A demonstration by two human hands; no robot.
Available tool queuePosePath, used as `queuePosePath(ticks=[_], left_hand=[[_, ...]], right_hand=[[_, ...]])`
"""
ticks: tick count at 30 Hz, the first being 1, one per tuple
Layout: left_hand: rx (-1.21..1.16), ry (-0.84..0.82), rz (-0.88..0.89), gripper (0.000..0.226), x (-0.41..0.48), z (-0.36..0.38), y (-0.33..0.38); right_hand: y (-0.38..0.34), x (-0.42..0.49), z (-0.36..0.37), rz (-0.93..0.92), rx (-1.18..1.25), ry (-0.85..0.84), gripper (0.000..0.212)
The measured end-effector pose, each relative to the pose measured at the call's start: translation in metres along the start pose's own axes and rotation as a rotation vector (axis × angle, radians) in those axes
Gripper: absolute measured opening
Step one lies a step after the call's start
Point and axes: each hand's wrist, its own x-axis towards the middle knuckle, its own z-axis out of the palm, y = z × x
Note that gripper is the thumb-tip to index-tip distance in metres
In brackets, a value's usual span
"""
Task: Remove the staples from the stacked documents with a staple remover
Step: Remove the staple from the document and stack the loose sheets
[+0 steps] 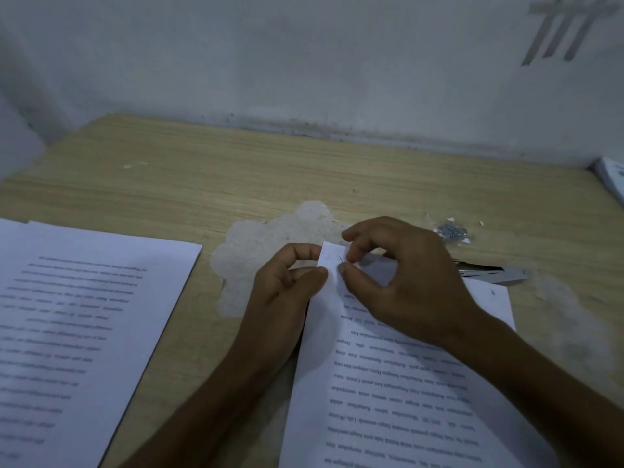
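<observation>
The left hand (283, 292) is pinching the lifted corner of the white printed document (388, 383), and the right hand (405, 282) just beside it is nipping the thin metal staple (340, 260) there between thumb and forefinger. The silver metal staple remover (496, 273) is lying on the pale wooden desk (236, 170) just behind the right hand.

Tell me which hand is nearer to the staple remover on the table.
Right. The right hand is just left of the staple remover; the left hand is farther left, beyond the right hand.
</observation>
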Motion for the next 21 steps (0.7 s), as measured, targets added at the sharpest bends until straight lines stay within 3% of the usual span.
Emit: queuePosePath(ticks=[3,10,16,21], left_hand=[[0.047,-0.009,0.057,0.014,0.0,0.0,-0.001],[0.165,-0.033,0.137,0.031,-0.002,0.004,-0.003],[0.305,-0.027,0.153,0.028,-0.002,0.006,-0.008],[0.393,-0.01,0.142,0.008,-0.002,0.006,-0.009]], right_hand=[[-0.002,0.0,0.001,0.007,-0.032,0.012,0.012],[-0.009,-0.001,0.001,0.066,-0.079,-0.008,0.012],[-0.007,0.0,-0.002,0.214,-0.026,-0.08,0.007],[-0.013,0.0,-0.01,0.305,0.012,-0.186,0.022]])
